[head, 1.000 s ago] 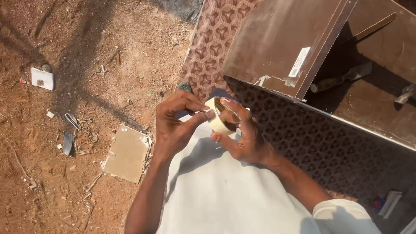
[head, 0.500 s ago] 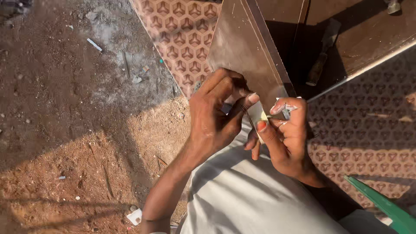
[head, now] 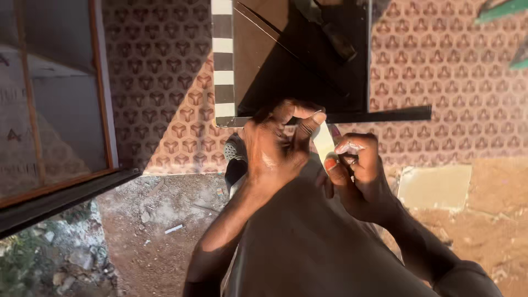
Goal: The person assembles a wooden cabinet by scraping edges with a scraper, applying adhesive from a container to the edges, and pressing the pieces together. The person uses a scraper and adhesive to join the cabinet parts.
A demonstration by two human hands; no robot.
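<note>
My left hand (head: 273,146) is curled at the near edge of a dark brown board (head: 300,66), its fingers closed on a cream strip of tape (head: 323,141). My right hand (head: 356,175) sits just to the right and pinches the lower end of the same strip between thumb and fingers. The tape runs slanted between the two hands, right in front of the board's edge. Whether the roll itself is inside my left hand is hidden by the fingers.
A black-and-white striped band (head: 223,55) runs along the board's left side. Patterned brown tiles (head: 165,82) lie under it. A framed panel (head: 60,110) stands at the left, a flat tan cardboard piece (head: 434,187) lies at the right on the dirt, and a sandalled foot (head: 235,159) shows below my left hand.
The view has swung so the board now lies straight ahead. My hands stay together on the tape, now at the board's near edge, with a strip drawn out between them.
</note>
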